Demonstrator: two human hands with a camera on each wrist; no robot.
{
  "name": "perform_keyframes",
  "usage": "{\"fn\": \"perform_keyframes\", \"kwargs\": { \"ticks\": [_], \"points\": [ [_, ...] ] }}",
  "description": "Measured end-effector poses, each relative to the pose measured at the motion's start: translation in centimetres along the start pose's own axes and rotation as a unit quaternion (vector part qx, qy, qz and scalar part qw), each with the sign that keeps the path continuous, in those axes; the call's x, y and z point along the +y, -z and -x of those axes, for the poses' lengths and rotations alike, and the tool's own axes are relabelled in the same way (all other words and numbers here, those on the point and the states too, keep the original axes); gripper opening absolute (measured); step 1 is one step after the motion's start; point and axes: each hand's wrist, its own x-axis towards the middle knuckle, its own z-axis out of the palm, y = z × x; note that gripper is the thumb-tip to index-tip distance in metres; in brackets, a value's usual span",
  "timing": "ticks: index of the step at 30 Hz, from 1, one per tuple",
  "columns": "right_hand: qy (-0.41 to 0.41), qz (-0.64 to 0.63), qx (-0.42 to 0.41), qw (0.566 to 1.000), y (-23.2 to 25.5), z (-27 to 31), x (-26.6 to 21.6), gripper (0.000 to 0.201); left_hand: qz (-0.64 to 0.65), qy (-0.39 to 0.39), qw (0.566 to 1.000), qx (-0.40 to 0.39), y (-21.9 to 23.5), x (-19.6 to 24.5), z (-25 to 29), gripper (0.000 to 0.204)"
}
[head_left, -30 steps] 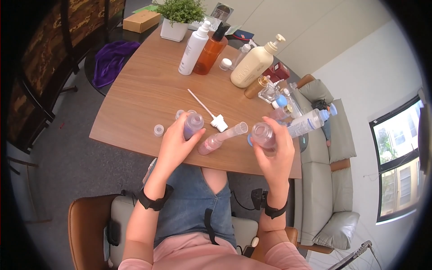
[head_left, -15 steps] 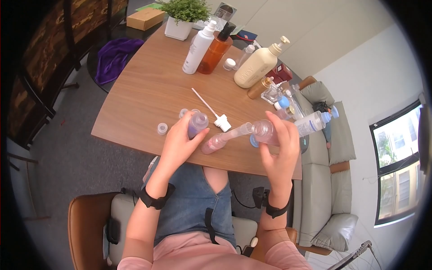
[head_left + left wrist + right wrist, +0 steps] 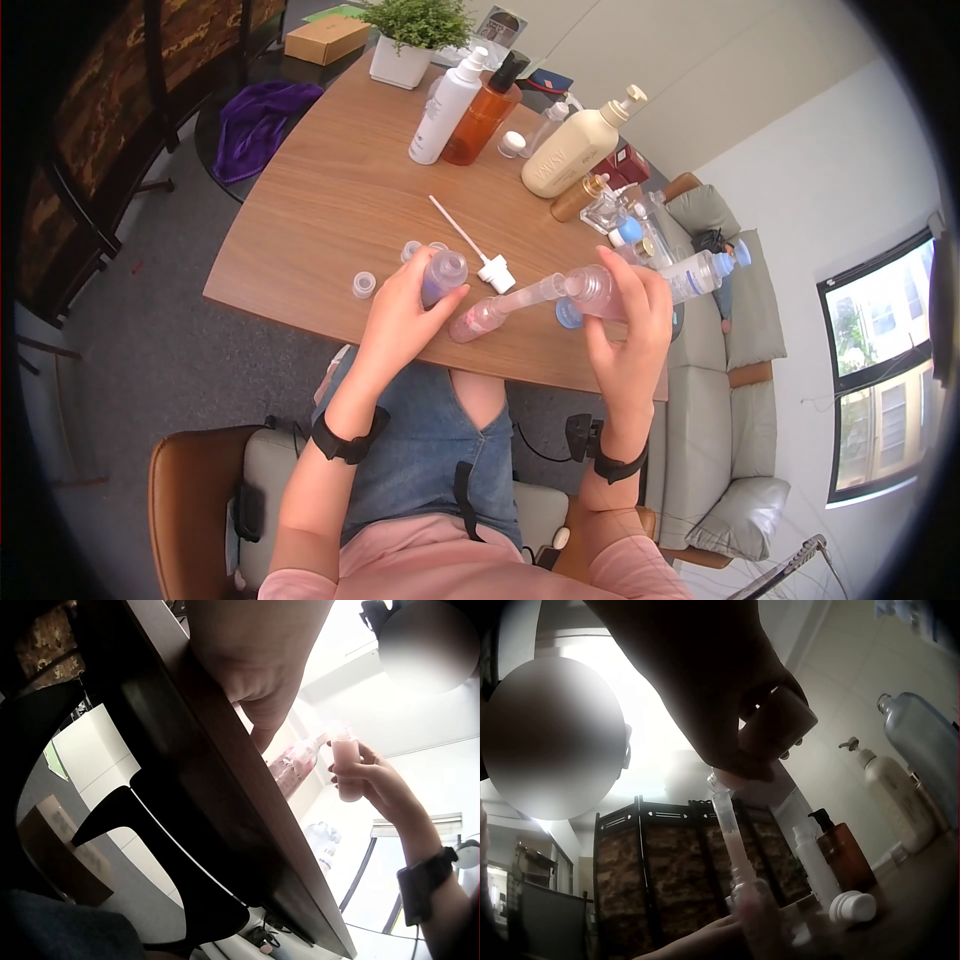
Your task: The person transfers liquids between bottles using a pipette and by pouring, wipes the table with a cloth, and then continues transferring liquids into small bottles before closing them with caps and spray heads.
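Note:
My left hand (image 3: pixel 393 325) grips a small clear bottle (image 3: pixel 443 280) with purplish contents, low over the table's near side. Beside it, a pink bottle (image 3: pixel 473 321) carries a clear tube-like funnel (image 3: pixel 541 290) in its neck. With curled fingers, my right hand (image 3: pixel 638 335) holds a small bottle of pink liquid (image 3: pixel 600 293), tipped so its mouth meets the funnel's wide end. Pink shows inside the funnel (image 3: pixel 726 817) in the right wrist view. A white pump top (image 3: pixel 495 274) with a long dip tube lies just behind the pink bottle.
Small clear caps (image 3: pixel 363 285) lie left of my left hand. Toward the back stand a white bottle (image 3: pixel 445 112), an amber bottle (image 3: pixel 484 122) and a cream pump bottle (image 3: pixel 570 153). A blue-capped bottle (image 3: pixel 694 277) and several smaller bottles crowd the right side.
My right hand has brought its bottle left to the funnel and tipped it over the wide end. The left hand keeps its grip with little movement.

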Motion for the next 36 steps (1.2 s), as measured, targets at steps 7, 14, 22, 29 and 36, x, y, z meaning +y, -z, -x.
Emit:
{"fn": "perform_keyframes", "kwargs": {
  "ticks": [7, 14, 22, 29, 36],
  "points": [
    [0.005, 0.004, 0.002, 1.000, 0.03, -0.17, -0.06, 0.064, -0.002, 0.002, 1.000, -0.001, 0.00, -0.06, 0.01, 0.030],
    [0.004, 0.005, 0.000, 1.000, 0.03, -0.13, -0.04, 0.065, -0.006, 0.005, 1.000, 0.000, 0.00, -0.02, 0.03, 0.030],
    [0.006, 0.006, 0.001, 1.000, -0.01, -0.09, 0.07, 0.064, -0.003, 0.002, 1.000, 0.000, 0.00, -0.02, 0.00, 0.030],
    [0.001, 0.001, -0.002, 1.000, -0.02, -0.01, 0.10, 0.065, 0.000, 0.002, 1.000, 0.003, -0.04, -0.01, 0.03, 0.031],
    [-0.001, 0.001, -0.003, 1.000, -0.05, 0.05, 0.14, 0.066, -0.002, 0.005, 1.000, 0.000, -0.04, -0.10, 0.00, 0.031]
  ]
}}
